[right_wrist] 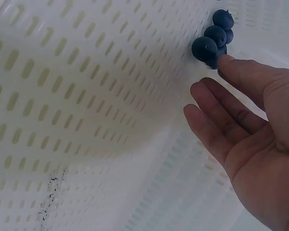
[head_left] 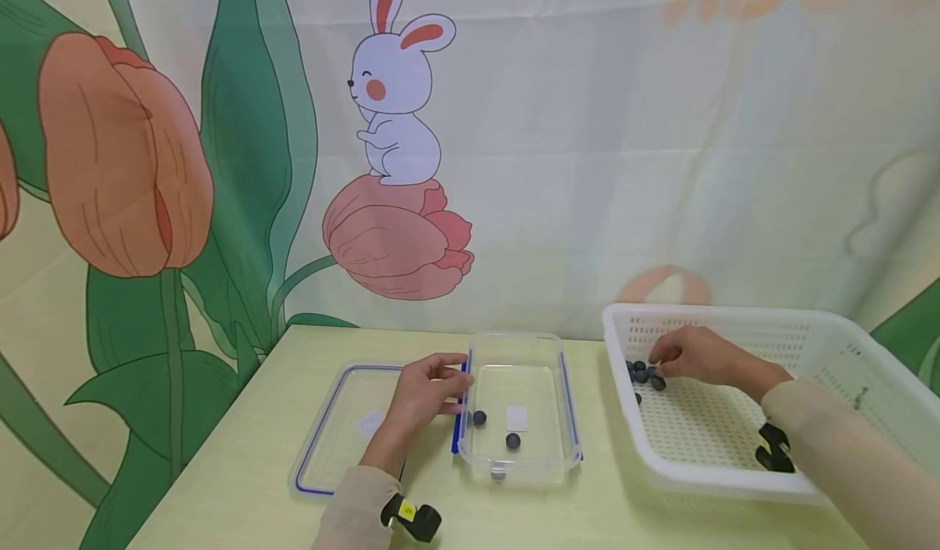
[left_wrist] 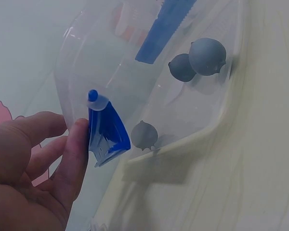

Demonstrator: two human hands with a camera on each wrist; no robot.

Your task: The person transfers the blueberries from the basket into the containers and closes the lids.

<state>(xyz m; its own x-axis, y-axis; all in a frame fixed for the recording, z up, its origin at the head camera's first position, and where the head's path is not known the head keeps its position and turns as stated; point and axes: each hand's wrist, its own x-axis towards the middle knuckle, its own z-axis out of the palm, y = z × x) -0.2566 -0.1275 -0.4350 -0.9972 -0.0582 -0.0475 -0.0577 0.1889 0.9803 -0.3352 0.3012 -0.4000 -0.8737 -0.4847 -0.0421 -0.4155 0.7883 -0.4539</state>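
My left hand (head_left: 428,395) is at the left side of a clear plastic box (head_left: 525,383) with blue-edged flaps. Its fingertips touch the wall beside a blue flap (left_wrist: 106,132), fingers loosely bent. Inside the box lie a few dark blueberries (head_left: 513,441). On the right, my right hand (head_left: 693,357) reaches down into a white perforated basket (head_left: 716,428). Its thumb tip is right at a cluster of blueberries (right_wrist: 204,49) in the basket's left part; the other visible fingers curve loosely below. The index fingertip is hidden in the right wrist view, and I cannot tell whether it pinches a berry.
A clear lid (head_left: 323,432) with a blue seal lies flat on the pale table (head_left: 242,452), left of the box and partly under my left forearm. The basket's tall rim (head_left: 734,489) rises around my right hand. Behind the table hangs a printed cloth (head_left: 558,166).
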